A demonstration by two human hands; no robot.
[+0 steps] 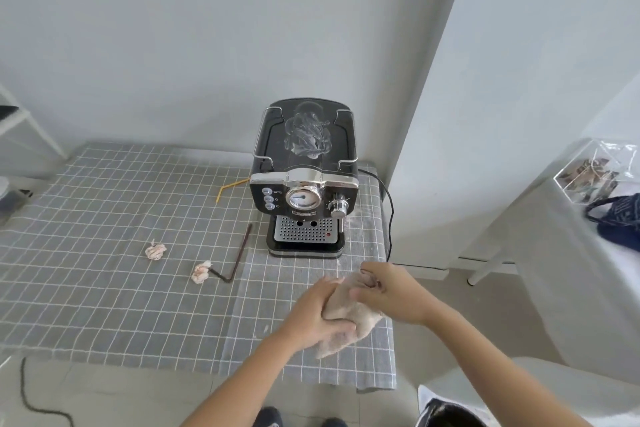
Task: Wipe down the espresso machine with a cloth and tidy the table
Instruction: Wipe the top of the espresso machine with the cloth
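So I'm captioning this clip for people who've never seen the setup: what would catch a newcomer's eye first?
First, the black and chrome espresso machine standing at the back of the grey checked tablecloth, with crumpled clear plastic on its top. Next, in front of it, the left hand and right hand bunching a beige cloth. To the left lie two crumpled paper wads and a dark bent straw.

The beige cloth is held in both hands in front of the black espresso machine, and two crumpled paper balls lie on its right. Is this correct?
Not quite. In the head view the two crumpled paper balls lie left of the black espresso machine. Both hands, left hand and right hand, do hold the beige cloth in front of it.
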